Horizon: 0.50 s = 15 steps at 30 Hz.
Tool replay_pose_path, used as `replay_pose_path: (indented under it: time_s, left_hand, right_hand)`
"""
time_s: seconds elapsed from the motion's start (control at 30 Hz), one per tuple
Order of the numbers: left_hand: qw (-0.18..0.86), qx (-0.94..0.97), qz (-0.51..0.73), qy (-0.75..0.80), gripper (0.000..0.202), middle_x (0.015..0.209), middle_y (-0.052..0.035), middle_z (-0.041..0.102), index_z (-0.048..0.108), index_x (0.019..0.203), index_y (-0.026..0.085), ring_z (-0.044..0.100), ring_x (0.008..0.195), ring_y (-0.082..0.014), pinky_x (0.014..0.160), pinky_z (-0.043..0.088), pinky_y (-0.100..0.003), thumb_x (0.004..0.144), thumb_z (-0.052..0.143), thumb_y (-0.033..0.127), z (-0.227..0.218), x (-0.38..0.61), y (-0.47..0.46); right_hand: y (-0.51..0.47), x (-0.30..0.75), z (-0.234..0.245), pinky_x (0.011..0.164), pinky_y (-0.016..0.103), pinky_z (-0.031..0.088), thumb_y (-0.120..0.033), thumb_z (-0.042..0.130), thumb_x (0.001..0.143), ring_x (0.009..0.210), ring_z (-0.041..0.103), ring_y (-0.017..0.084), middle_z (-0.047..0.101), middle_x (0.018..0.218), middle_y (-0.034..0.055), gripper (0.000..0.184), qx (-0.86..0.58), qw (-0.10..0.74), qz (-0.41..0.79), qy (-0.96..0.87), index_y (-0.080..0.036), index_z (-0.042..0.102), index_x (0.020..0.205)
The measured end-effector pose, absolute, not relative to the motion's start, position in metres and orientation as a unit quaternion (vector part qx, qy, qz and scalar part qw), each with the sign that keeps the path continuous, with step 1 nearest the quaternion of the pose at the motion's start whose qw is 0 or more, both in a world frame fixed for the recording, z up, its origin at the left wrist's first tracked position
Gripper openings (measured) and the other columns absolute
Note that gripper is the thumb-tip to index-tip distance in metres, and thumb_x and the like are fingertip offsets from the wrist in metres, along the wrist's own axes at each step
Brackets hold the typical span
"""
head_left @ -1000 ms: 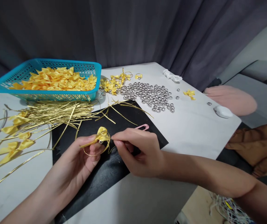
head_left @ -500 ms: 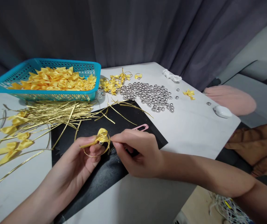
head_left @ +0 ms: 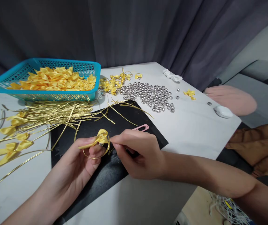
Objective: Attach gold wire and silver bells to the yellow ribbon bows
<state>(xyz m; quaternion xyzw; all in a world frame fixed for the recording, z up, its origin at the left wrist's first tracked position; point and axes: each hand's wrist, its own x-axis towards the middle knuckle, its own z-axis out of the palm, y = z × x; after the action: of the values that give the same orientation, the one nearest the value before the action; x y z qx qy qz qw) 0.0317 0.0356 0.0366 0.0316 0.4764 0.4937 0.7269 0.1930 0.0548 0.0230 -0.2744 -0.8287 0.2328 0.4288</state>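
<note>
My left hand pinches a yellow ribbon bow between thumb and fingers, above the black mat. A small silver bead shows under the bow, partly hidden by the fingertips. Looped around the bow is a thin gold wire. At the loop's right side, my right hand has thumb and forefinger pressed together on the gold wire. A pink tool handle with an open slot sticks out behind the right hand; the rest of it is hidden.
A blue basket of yellow bows stands at back left, with gold wires heaped before it. Silver heart-shaped beads spread across the white table. Finished-looking bows, a white tissue and a white mouse-like object lie beyond.
Very little differs. Both hands keep their pinch, and the bow with its wire loop has shifted slightly to the left.
</note>
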Motion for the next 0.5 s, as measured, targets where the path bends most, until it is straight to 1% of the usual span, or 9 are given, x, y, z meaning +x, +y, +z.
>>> replay_pose_path:
  time_s: [0.07, 0.17, 0.33, 0.5]
  left_hand:
    - [0.727, 0.023, 0.492, 0.478, 0.015, 0.048, 0.0027, 0.047, 0.055, 0.046, 0.013, 0.044, 0.043, -0.0043, 0.039, 0.048, -0.013, 0.056, 0.062, 0.005, 0.0372, 0.0329, 0.0355]
    - [0.726, 0.016, 0.492, 0.481, 0.014, 0.048, 0.0024, 0.047, 0.054, 0.045, 0.012, 0.043, 0.042, -0.0040, 0.038, 0.047, -0.013, 0.053, 0.064, 0.006, 0.0371, 0.0343, 0.0356]
    - [0.732, 0.041, 0.500, 0.462, 0.017, 0.046, 0.0031, 0.048, 0.056, 0.045, 0.012, 0.044, 0.043, -0.0047, 0.037, 0.048, -0.015, 0.049, 0.071, 0.006, 0.0353, 0.0321, 0.0356]
    - [0.737, 0.047, 0.503, 0.448, 0.019, 0.046, 0.0034, 0.048, 0.057, 0.045, 0.013, 0.046, 0.043, -0.0054, 0.035, 0.047, -0.014, 0.046, 0.075, 0.005, 0.0353, 0.0305, 0.0362]
  right_hand:
    - [0.0548, 0.1927, 0.0228, 0.053, 0.019, 0.036, -0.005, 0.045, 0.080, 0.054, 0.043, 0.006, 0.050, 0.060, -0.0010, 0.014, -0.268, 0.431, 0.233, -0.829, -0.012, 0.057, 0.080]
    - [0.0549, 0.1921, 0.0222, 0.052, 0.018, 0.036, -0.004, 0.045, 0.080, 0.053, 0.041, 0.006, 0.047, 0.059, -0.0022, 0.015, -0.263, 0.438, 0.228, -0.829, -0.013, 0.056, 0.080]
    - [0.0561, 0.1927, 0.0221, 0.055, 0.018, 0.037, -0.005, 0.045, 0.081, 0.056, 0.046, 0.006, 0.053, 0.063, -0.0001, 0.014, -0.261, 0.444, 0.215, -0.830, -0.012, 0.057, 0.081]
    - [0.0561, 0.1932, 0.0231, 0.055, 0.017, 0.036, -0.004, 0.046, 0.081, 0.055, 0.044, 0.005, 0.052, 0.062, 0.0002, 0.014, -0.263, 0.446, 0.208, -0.830, -0.010, 0.059, 0.080]
